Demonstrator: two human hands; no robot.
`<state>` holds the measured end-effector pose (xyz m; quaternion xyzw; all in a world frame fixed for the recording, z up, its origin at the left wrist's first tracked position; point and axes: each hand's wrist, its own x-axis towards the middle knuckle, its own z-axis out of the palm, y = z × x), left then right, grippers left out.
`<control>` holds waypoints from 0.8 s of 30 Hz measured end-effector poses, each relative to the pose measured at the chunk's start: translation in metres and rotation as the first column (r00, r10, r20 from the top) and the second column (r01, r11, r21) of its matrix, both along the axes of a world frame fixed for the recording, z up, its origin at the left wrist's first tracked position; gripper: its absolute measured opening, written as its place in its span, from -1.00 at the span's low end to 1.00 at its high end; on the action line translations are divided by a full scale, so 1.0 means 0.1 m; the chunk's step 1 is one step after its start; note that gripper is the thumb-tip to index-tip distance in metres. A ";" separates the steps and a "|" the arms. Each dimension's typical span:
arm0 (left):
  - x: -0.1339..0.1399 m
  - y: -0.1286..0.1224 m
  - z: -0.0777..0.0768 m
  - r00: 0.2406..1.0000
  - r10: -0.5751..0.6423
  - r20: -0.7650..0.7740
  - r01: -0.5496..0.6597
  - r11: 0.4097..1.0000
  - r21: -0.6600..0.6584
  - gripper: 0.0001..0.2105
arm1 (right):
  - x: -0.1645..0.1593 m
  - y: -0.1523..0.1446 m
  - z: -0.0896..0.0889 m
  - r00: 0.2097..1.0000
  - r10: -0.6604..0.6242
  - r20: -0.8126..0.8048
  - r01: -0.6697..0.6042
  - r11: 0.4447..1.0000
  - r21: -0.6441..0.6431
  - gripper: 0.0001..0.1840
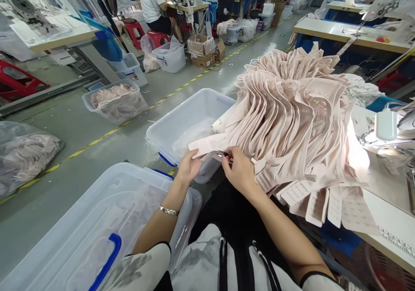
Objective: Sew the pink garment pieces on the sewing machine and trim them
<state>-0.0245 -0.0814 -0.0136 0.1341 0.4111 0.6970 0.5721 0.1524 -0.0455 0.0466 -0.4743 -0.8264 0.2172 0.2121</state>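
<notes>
A big heap of beige bras [285, 113] lies layered on the table to my right, with hook-and-eye tabs hanging over the front edge. One bra's band end [207, 144] stretches out from the heap to the left. My left hand [190, 166] pinches that band end between thumb and fingers. In my right hand [240, 172] is a pair of small thread snips [226, 155], blades pointing left, just under the band. Most of the snips' handle is hidden by my fingers. Whether the blades touch the fabric, I cannot tell.
Behind my hands stands a clear plastic bin [204, 95]. A lidded bin [106, 196] with blue clips is at my left. Beige pieces fill another bin [119, 105] across the yellow-black floor line. A person [151, 1] sits at a sewing table further back.
</notes>
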 end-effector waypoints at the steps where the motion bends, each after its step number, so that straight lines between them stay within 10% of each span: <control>1: 0.01 0.00 0.06 0.998 0.000 0.061 -0.001 1.000 0.019 -0.63 | 0.00 -0.02 0.00 0.999 0.003 0.041 -0.003 1.000 0.020 -0.79; 8: 0.18 -0.05 0.28 0.976 -0.012 0.216 0.001 0.999 0.050 -0.62 | -0.15 -0.03 0.06 0.954 0.044 0.298 -0.067 0.995 0.070 -0.73; 14: 0.25 -0.07 0.18 0.984 -0.123 0.128 0.116 0.991 0.059 -0.60 | -0.19 0.05 0.12 0.902 0.017 0.431 -0.051 0.996 0.068 -0.71; 19: 0.26 -0.06 -0.05 0.965 -0.260 -0.042 0.257 0.964 -0.063 -0.67 | -0.05 0.04 0.08 0.962 0.003 0.272 -0.014 0.999 0.040 -0.75; 24: 0.12 0.03 0.01 0.998 -0.064 -0.012 0.064 0.998 -0.004 -0.77 | 0.09 -0.05 0.02 0.997 0.080 -0.018 -0.078 0.991 0.106 -0.71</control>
